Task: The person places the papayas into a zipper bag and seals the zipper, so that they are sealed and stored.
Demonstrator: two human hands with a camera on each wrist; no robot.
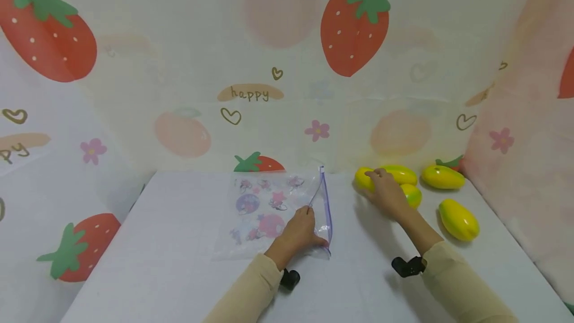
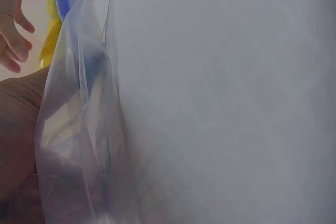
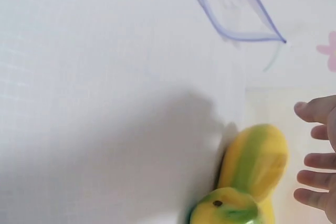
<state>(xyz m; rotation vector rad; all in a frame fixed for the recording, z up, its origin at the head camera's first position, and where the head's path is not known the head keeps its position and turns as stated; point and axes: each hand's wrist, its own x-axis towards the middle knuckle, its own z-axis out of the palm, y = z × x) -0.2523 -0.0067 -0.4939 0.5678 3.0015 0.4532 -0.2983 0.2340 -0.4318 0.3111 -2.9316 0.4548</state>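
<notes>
A clear zip bag [image 1: 269,233] with pastel prints and a purple zip edge lies on the white table, its mouth facing right. My left hand [image 1: 298,233] grips it near that mouth, which gapes in the right wrist view; the film hides part of this hand in the left wrist view. My right hand [image 1: 387,193] hovers at the yellow, mango-like fruit [image 1: 363,177] farthest left of the group. In the right wrist view its fingers [image 3: 315,179] are spread and apart from the nearby yellow-green fruit [image 3: 257,156].
Behind the right hand lie a long yellow fruit [image 1: 401,175] and a greenish one [image 1: 411,196]. Two more, a yellow fruit [image 1: 443,177] and a yellow-green fruit [image 1: 459,220], lie farther right. A strawberry-printed cloth [image 1: 291,54] stands along the table's back and sides.
</notes>
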